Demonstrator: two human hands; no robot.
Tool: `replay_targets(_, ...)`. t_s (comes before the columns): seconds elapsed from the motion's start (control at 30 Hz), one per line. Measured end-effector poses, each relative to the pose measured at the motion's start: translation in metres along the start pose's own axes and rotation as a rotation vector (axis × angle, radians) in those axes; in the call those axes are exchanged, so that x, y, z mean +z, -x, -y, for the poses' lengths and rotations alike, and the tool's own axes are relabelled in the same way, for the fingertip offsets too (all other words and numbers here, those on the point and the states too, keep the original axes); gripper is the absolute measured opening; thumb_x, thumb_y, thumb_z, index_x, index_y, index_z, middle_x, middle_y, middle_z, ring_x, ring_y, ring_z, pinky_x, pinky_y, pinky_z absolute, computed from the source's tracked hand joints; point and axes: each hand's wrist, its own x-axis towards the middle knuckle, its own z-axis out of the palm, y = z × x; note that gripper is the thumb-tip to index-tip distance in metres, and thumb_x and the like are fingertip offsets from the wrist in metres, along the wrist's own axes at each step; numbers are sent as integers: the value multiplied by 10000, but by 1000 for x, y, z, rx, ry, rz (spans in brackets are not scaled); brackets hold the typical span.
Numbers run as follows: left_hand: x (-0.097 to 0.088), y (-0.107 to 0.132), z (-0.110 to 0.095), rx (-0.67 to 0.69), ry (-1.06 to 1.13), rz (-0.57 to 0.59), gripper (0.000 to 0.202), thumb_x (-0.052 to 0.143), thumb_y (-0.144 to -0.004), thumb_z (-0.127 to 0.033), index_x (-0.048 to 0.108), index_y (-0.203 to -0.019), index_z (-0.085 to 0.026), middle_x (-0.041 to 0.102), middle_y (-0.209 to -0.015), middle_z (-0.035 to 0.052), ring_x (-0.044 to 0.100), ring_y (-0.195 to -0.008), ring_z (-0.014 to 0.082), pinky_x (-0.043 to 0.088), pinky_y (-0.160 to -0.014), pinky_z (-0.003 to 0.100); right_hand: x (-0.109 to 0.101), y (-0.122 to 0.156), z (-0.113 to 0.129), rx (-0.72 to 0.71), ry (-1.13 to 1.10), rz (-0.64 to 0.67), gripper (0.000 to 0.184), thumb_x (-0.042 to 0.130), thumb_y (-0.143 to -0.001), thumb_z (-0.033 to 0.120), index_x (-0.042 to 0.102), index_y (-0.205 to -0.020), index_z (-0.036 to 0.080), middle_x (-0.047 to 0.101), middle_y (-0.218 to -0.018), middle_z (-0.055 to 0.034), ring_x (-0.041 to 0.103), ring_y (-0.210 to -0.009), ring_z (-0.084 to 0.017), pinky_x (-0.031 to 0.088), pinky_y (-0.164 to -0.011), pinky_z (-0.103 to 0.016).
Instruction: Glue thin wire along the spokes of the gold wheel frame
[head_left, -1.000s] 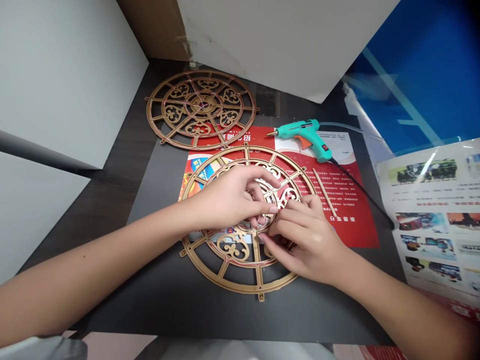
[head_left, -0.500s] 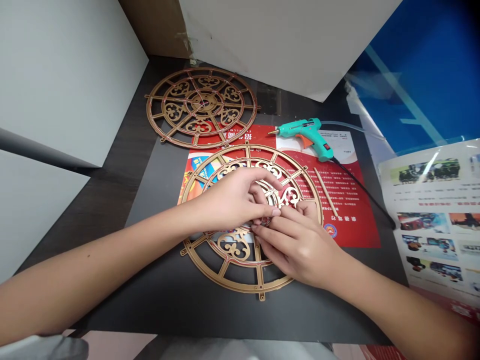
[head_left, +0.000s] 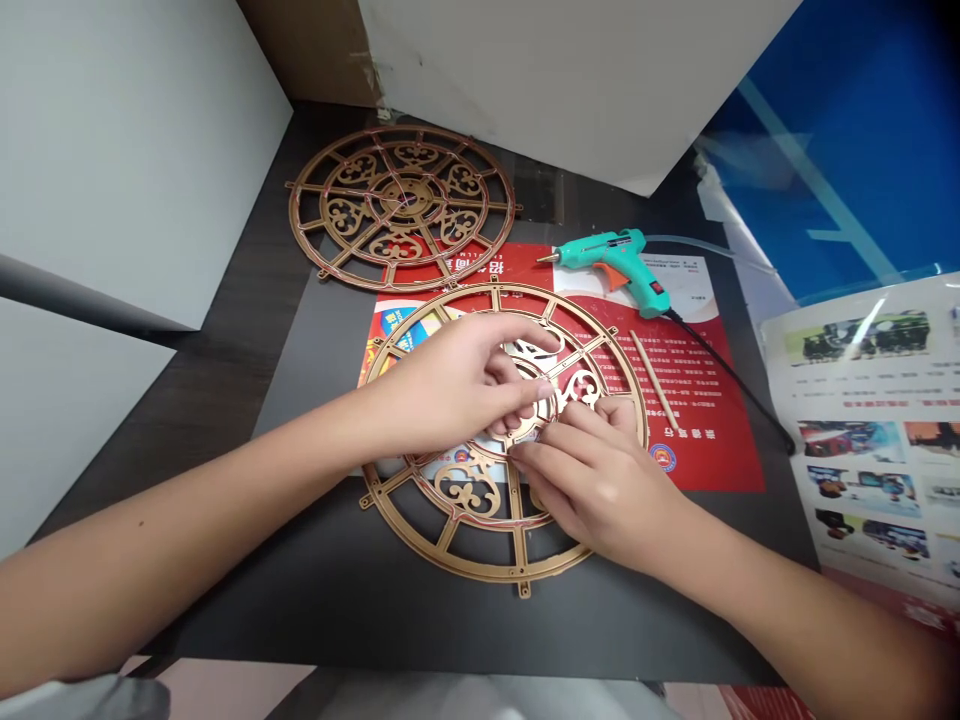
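1. Near openwork wheel (head_left: 514, 490): it lay flat, partly over the red leaflet (head_left: 709, 465); a leaning wrist could have shifted it.
2. Right hand (head_left: 604, 475), left hand (head_left: 476, 385): close together above its hub; I couldn't make out any grip, so a slip might have escaped me.
3. Wooden stick (head_left: 655, 380): brushing fingers could have rolled it.
4. Teal glue gun (head_left: 637, 265): a bump might have pushed it against the far openwork wheel (head_left: 420, 207).

Lighting: moderate, diffuse, fairly even across the work surface. Glare: one hard white streak on the sheet (head_left: 862, 400), right edge; slight sheen on the right hand (head_left: 600, 490). Shadow: grey band under the box (head_left: 112, 150), upper left; black corner, upper right. Focus: near wheel (head_left: 516, 500), centre, reasonably crisp; sheet's lower part soft. Distortion: forearms (head_left: 187, 540) stretched toward the lower corners.
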Motion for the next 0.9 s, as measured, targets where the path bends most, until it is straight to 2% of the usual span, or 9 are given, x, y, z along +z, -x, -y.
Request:
replay_targets(0.07,-6,7,-5,102,-187,-101,258,694,-970,-165,746,-1218,-212,705,-630,-50,667,-534,154,516,-490,258,-1,0,-1,11,-11,17,208,621,-1075,127,800,-969,125,650,-776,-23,441,-811,-200,227,-759,-380)
replay_targets(0.13,-10,18,-6,304,-473,-179,158,692,-955,-119,796,-1042,-200,738,-709,-27,667,-630,139,521,-596,278,-4,0,-3,22,-13,23,191,616,-1079,140,802,-1036,124,667,-810,-30,456,-829,-204,236,-776,-383)
replay_targets(0.2,-13,32,-1,488,-685,-87,176,654,-987,-102,804,-1013,-190,782,-869,4,699,-797,160,553,-729,315,-7,1,-4,39,-9,26,181,621,-1073,138,801,-1081,126,687,-853,-38,463,-845,-206,250,-800,-390)
replay_targets(0.23,-13,39,4,533,-750,-32,178,642,-1010,-121,805,-1019,-191,769,-908,16,695,-849,174,556,-750,324,-9,1,-5,47,-4,25,174,629,-1067,135,802,-1083,129,688,-861,-39,462,-846,-206,254,-808,-392)
replay_targets(0.27,-13,45,10,544,-784,-2,173,639,-1027,-145,805,-1040,-193,756,-953,27,692,-894,185,560,-768,333,-10,1,-6,53,0,27,168,636,-1062,131,803,-1074,135,685,-866,-39,460,-845,-205,256,-810,-394)
replay_targets(0.37,-12,56,29,596,-833,-44,160,640,-1050,-162,798,-1067,-182,733,-1004,42,673,-946,196,561,-833,351,-13,2,-8,60,14,55,164,646,-1054,121,803,-1037,163,676,-897,-40,452,-860,-210,262,-810,-396)
replay_targets(0.5,-13,58,46,673,-891,-65,153,662,-1035,-140,795,-1103,-167,736,-1028,56,663,-988,212,549,-891,374,-12,3,-8,68,40,95,154,639,-1059,122,777,-1028,184,694,-1040,-74,450,-980,-246,314,-862,-397)
replay_targets(0.67,-13,59,51,703,-931,-73,130,665,-1033,-148,791,-1059,-167,747,-1012,48,646,-943,210,516,-825,372,-10,4,-6,84,50,104,154,602,-1074,101,738,-1056,171,681,-1139,-106,446,-1094,-263,364,-987,-413)
replay_targets(0.9,-8,60,54,741,-954,-62,176,620,-1028,-126,785,-1067,-175,749,-999,39,645,-932,223,504,-802,388,-17,1,-4,92,-24,165,156,554,-1107,138,692,-1048,179,694,-1187,-107,475,-1141,-268,405,-982,-431)
